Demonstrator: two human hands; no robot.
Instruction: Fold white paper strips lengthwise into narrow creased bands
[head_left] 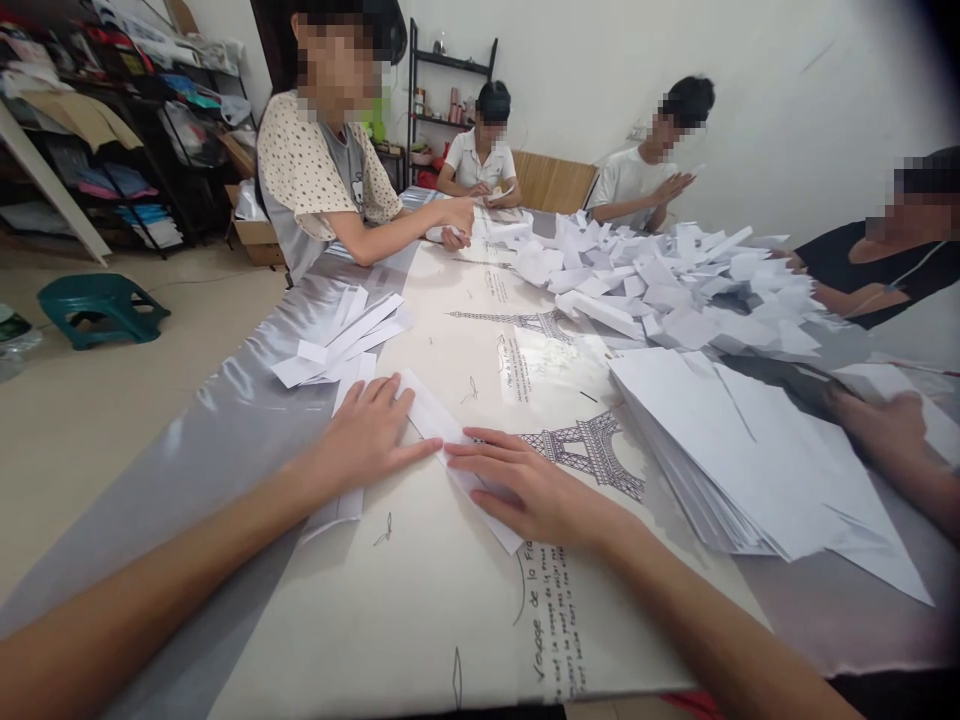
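A long, smooth folded strip of white paper (450, 440) lay on the glossy Eiffel-Tower-printed tablecloth (450, 620). The left hand (367, 435) and right hand (525, 495) pressed it flat, fingers extended, grasping nothing.

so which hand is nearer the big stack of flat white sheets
Right. The right hand lies just left of the stack of sheets; the left hand is farther left, beyond it.
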